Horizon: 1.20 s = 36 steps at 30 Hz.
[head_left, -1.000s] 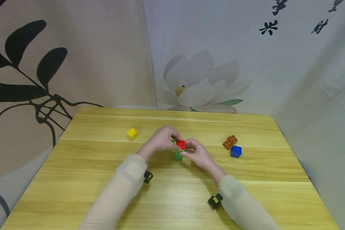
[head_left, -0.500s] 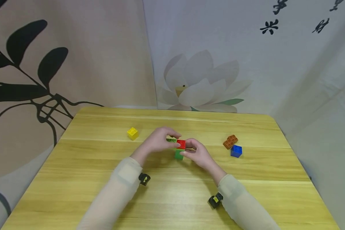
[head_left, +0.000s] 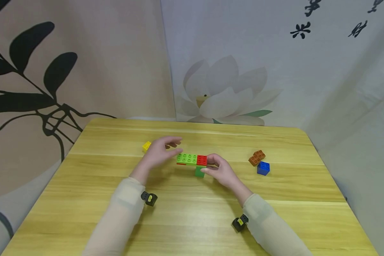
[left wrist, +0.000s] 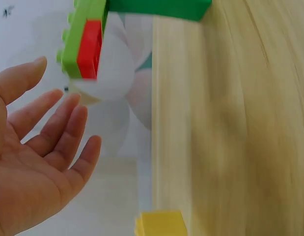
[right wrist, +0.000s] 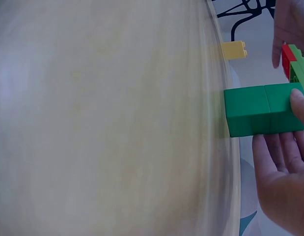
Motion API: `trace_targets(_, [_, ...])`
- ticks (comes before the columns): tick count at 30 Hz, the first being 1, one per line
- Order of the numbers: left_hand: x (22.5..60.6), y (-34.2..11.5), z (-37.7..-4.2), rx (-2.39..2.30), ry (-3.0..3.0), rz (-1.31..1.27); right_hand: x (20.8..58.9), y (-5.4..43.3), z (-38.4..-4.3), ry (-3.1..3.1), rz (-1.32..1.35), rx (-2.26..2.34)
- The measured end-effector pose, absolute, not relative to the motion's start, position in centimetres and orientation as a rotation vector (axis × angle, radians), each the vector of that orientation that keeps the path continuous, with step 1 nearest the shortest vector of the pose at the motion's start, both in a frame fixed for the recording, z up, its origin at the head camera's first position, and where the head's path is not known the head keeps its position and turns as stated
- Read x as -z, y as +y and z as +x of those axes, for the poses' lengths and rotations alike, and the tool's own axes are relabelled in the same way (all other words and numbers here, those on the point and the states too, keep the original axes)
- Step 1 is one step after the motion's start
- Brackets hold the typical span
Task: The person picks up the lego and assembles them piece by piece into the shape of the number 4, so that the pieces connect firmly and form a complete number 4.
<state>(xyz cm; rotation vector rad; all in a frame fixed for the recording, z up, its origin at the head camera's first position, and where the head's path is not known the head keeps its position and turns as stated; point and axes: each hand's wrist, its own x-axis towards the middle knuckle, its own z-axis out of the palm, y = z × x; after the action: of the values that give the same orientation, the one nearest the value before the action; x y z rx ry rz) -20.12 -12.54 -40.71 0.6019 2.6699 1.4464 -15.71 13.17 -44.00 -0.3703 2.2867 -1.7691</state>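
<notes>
A small build of toy building bricks stands mid-table. Its base is a column of two dark green bricks (right wrist: 250, 110). A long light green brick (head_left: 187, 158) juts out leftward above the column, level with a red brick (head_left: 202, 160) at the right end. Under the light green brick's free end hangs another red brick (left wrist: 90, 49). My right hand (head_left: 222, 172) pinches the column's upper part from the right, thumb on the near side. To the left, my left hand (head_left: 157, 153) is held apart from the build, fingers loosely spread and holding nothing.
Beyond the left hand, partly covered by it, lies a yellow brick (head_left: 146, 146). On the right side of the wooden table (head_left: 192, 220), brown bricks (head_left: 257, 158) lie beside a blue brick (head_left: 263, 168). A printed curtain (head_left: 131, 64) hangs behind the table.
My left hand has let go of the build and drawn back to the left, uncovering the light green brick. My right hand keeps its hold in about the same place.
</notes>
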Motion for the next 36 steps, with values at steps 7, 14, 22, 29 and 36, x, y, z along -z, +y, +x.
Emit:
trace_targets(7, [41.3,-15.3,-20.7,-1.496,2.742,0.509,44.0,13.1,-15.7,2.284,-0.365,1.764])
trace_targets(14, [41.8,-17.7,-21.0,-1.538,2.796,0.379,44.0,13.2,-15.7,2.281,-0.364,1.764])
trace_targets(22, [42.8,-20.0,-21.0,-1.536,2.781,0.136,44.0,13.2,-15.7,2.283,-0.349,1.759])
trace_targets(29, [44.3,-21.1,-20.9,-1.569,2.688,-0.017,44.0,13.2,-15.7,2.281,-0.343,1.761])
trace_targets(36, [45.6,-21.4,-20.9,-1.630,2.614,-0.082,44.0,13.2,-15.7,2.291,-0.360,1.760])
